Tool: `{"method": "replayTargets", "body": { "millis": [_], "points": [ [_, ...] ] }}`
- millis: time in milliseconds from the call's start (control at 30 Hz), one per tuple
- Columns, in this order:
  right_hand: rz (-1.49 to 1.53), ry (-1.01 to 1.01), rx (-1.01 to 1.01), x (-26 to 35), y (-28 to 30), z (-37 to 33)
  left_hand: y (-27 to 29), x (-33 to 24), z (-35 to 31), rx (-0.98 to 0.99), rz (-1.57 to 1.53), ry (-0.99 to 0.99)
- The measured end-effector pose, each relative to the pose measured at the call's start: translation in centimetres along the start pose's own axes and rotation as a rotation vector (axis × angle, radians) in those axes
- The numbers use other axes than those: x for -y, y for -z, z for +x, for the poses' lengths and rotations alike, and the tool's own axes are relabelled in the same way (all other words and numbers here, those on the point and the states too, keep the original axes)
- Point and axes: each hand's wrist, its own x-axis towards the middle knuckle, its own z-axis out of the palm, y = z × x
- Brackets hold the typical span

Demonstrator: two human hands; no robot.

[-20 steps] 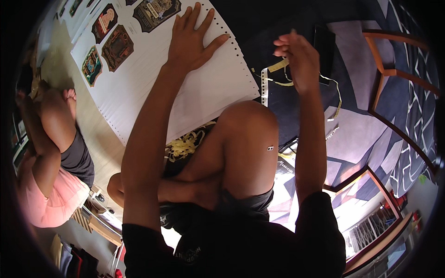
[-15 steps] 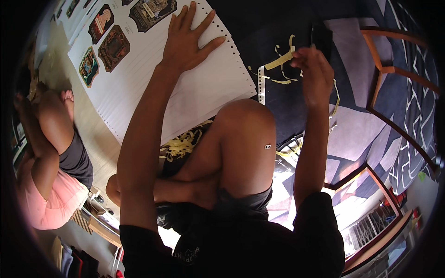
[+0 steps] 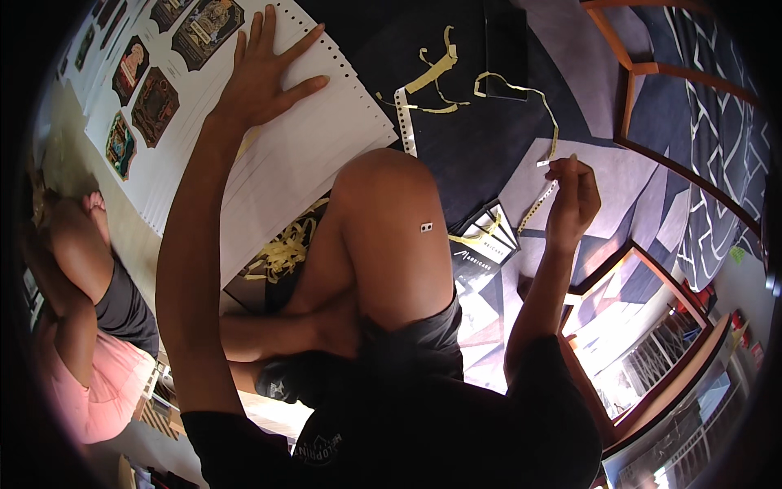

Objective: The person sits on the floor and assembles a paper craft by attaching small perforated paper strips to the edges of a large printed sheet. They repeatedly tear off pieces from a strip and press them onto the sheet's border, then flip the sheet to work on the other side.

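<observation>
Fingers spread, my left hand (image 3: 261, 77) lies flat on a stack of white sheets (image 3: 305, 143) with punched edges. Dark, ornate printed labels (image 3: 155, 106) show on the stack's left part. To the right, my right hand (image 3: 574, 200) has its fingertips pinched on a thin, dotted strip (image 3: 538, 208) of paper, whitish and yellow. A curling length of strip also runs from the fingertips up toward a black flat object (image 3: 507, 53). Between my hands lie a yellow strip scrap (image 3: 432, 75) and a white punched paper strip (image 3: 405, 122) on the dark cloth.
A heap of yellow paper strips (image 3: 285, 248) lies beside my bent knee (image 3: 395, 208), which carries a small white punched scrap (image 3: 426, 227). Black-and-white cards or packets (image 3: 481, 244) lie right of the knee. Brown wooden frames (image 3: 623, 106) stand at right. Another person sits at far left.
My right hand has moved right and nearer to me, away from the yellow scrap, with the dotted strip. The left hand stays flat on the sheets; the whole view has shifted.
</observation>
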Motion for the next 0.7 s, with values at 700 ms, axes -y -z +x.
{"method": "replayTargets", "body": {
  "millis": [700],
  "points": [
    [-0.611,-0.161,-0.105,-7.8,6.3,-7.9,5.1,-7.8,-8.7,-0.269,-0.335,0.104]
  ]
}}
